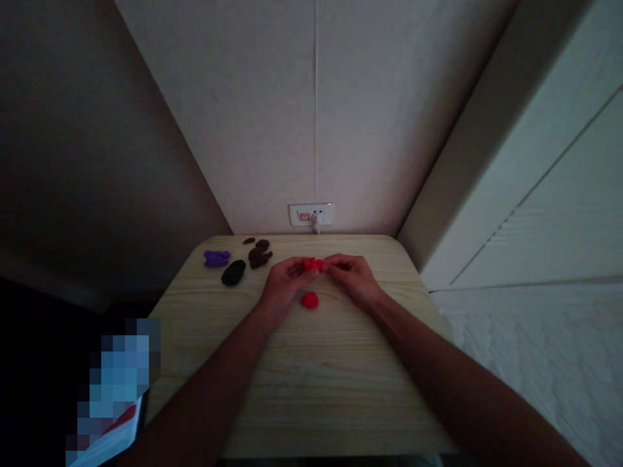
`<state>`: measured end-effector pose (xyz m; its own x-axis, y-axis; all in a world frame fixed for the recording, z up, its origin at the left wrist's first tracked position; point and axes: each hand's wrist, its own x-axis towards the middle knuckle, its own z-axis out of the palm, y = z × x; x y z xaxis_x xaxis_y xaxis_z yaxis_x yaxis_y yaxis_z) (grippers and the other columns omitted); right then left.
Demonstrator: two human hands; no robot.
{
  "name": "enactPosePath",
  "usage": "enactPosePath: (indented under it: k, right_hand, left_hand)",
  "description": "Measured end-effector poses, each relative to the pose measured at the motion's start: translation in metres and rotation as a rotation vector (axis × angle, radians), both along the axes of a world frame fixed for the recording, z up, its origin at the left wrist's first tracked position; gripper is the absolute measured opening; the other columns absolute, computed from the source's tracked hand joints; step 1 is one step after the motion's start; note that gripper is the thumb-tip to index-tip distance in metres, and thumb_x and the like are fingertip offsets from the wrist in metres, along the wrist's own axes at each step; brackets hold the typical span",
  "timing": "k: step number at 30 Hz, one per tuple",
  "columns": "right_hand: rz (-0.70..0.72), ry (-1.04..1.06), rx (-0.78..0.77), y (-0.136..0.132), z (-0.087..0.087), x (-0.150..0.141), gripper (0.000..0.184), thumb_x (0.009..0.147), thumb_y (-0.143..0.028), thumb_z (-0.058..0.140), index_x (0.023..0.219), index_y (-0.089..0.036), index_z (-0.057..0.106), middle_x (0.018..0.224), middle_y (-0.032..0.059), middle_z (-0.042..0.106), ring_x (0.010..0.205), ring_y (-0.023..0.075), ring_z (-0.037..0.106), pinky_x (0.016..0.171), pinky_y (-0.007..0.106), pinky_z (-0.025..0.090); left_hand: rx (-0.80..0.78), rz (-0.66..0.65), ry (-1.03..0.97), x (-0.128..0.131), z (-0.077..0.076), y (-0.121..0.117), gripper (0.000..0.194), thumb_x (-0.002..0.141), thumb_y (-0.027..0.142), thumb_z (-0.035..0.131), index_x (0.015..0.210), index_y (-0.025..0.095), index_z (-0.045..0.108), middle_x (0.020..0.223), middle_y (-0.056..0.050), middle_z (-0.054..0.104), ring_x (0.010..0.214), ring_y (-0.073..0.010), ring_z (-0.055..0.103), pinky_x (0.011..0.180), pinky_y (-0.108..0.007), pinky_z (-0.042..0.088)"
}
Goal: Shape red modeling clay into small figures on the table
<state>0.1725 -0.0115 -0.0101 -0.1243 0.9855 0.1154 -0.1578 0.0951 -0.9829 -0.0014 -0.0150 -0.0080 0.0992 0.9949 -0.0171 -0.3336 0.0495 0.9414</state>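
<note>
Between my two hands, just above the wooden table point(311, 389), is a small lumpy piece of red modelling clay point(312, 264). My left hand point(288, 280) pinches it from the left with thumb and fingers. From the right, my right hand point(351, 275) grips its other side with the fingertips. A second red clay lump point(310, 300) lies on the tabletop below my hands, touched by neither. The fingers partly cover the held piece, so its full shape is hidden.
At the table's back left sit a purple clay piece point(217, 258), a black clay lump point(233, 272) and several brown clay pieces point(259, 257). Behind the table, a wall socket point(311, 215) holds a plug. A lit, pixelated screen point(119, 383) is at lower left.
</note>
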Motion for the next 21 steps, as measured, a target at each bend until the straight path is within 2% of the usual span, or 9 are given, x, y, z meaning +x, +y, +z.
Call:
enactPosePath:
  k: [14, 21]
  right_hand:
    - [-0.006, -0.006, -0.015, -0.0008, 0.0025, -0.0004, 0.021, 0.066, -0.038, 0.086, 0.078, -0.021, 0.081, 0.083, 0.0036, 0.077, 0.076, 0.0184, 0.066, 0.077, 0.032, 0.050]
    - [-0.031, 0.035, -0.087, -0.0014, 0.0056, -0.0020, 0.023, 0.064, -0.037, 0.086, 0.078, -0.020, 0.080, 0.071, 0.0011, 0.073, 0.063, 0.0138, 0.056, 0.064, 0.028, 0.043]
  left_hand:
    - [0.005, -0.003, 0.002, 0.0006, 0.0010, -0.0010, 0.039, 0.054, 0.021, 0.094, 0.088, 0.014, 0.077, 0.092, -0.007, 0.078, 0.085, -0.0175, 0.070, 0.090, -0.034, 0.051]
    - [-0.005, -0.029, -0.031, 0.0003, 0.0008, 0.0000, 0.036, 0.059, 0.023, 0.092, 0.091, 0.015, 0.078, 0.095, -0.007, 0.078, 0.089, -0.0172, 0.070, 0.093, -0.033, 0.051]
